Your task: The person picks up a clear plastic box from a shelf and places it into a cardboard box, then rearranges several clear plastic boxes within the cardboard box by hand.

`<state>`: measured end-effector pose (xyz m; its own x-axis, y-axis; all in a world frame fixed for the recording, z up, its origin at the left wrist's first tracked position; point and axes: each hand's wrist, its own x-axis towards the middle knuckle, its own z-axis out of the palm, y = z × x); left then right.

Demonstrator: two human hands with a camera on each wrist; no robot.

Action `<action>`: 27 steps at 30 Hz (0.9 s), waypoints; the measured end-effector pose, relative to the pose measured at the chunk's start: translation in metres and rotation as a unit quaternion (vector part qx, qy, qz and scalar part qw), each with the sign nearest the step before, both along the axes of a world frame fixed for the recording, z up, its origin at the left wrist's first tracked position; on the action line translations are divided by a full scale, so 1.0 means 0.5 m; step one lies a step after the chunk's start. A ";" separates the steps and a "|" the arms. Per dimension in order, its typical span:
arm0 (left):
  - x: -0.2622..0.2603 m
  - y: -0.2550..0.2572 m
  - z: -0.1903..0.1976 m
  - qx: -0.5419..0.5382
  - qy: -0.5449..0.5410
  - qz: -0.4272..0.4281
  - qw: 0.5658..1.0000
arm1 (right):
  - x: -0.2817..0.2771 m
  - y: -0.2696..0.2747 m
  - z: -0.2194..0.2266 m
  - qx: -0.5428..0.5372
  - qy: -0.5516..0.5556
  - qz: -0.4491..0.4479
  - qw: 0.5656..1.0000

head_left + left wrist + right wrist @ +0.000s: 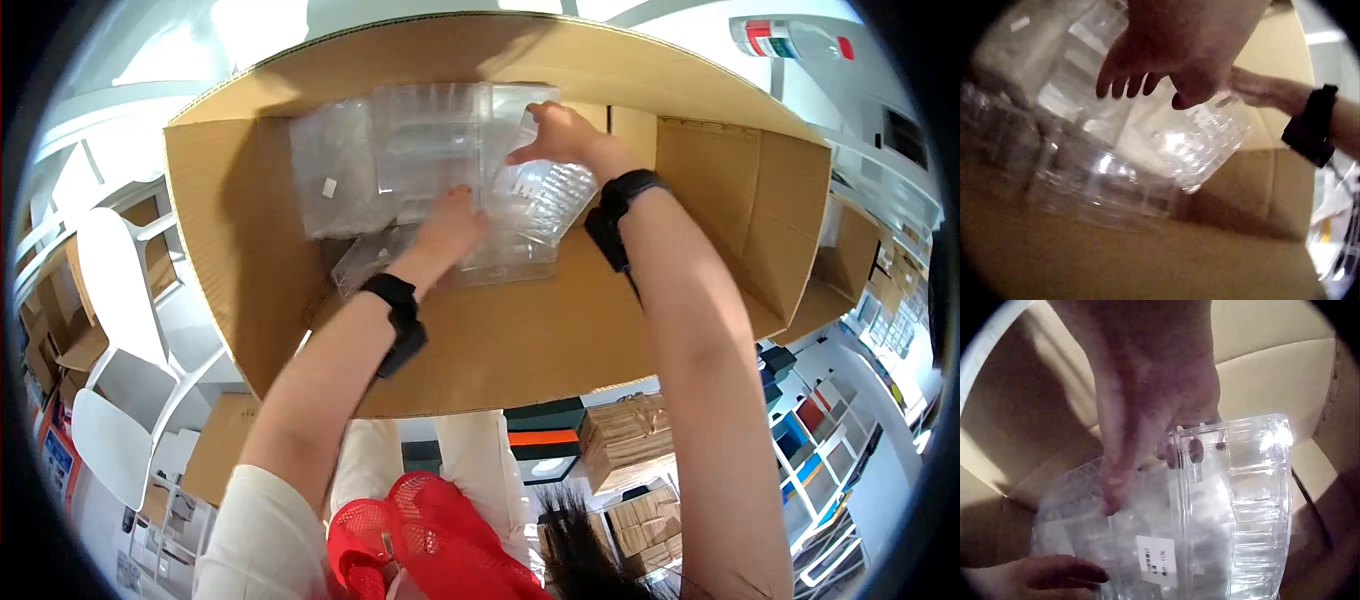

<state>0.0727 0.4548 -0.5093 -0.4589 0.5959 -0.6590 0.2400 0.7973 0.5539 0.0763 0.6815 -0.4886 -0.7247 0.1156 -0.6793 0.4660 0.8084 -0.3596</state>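
Note:
Clear plastic trays [430,130] lie along the far side inside a large cardboard box [520,340]. My right hand [565,135] grips the edge of a clear ribbed tray [560,195] that tilts at the right of the pile; in the right wrist view its thumb is on the near face, beside a white label [1156,561], and its fingers are at the top edge. My left hand [452,228] is over the middle of the trays, fingers slightly bent and apart in the left wrist view; whether it touches them I cannot tell.
At the left of the box, a cloudy plastic stack [340,175] bears a small white label. Box walls rise around both forearms. Outside stand a white chair [120,290] on the left, a clear bottle [785,40] at the upper right and stacked cardboard [628,440] below.

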 end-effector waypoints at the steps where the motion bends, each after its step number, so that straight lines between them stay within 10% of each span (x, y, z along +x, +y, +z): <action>1: -0.019 -0.024 0.005 0.039 0.076 -0.063 0.994 | -0.008 0.008 -0.008 -0.015 0.003 0.010 1.000; 6: -0.106 -0.073 0.026 0.127 0.197 -0.281 0.931 | -0.054 0.022 -0.038 -0.046 -0.027 0.038 0.998; 12: -0.154 -0.081 0.000 0.157 0.311 -0.299 0.888 | -0.066 0.027 -0.067 -0.052 0.007 0.048 0.997; 19: -0.221 -0.027 0.029 -0.051 0.299 -0.289 0.908 | -0.048 0.005 -0.079 -0.012 0.009 0.042 0.999; 22: -0.228 -0.009 0.035 -0.058 0.254 -0.287 0.922 | -0.022 -0.043 -0.038 0.231 0.021 -0.055 0.971; 27: -0.243 -0.015 0.016 -0.014 0.247 -0.289 0.925 | 0.012 -0.077 -0.034 0.221 -0.048 -0.313 0.923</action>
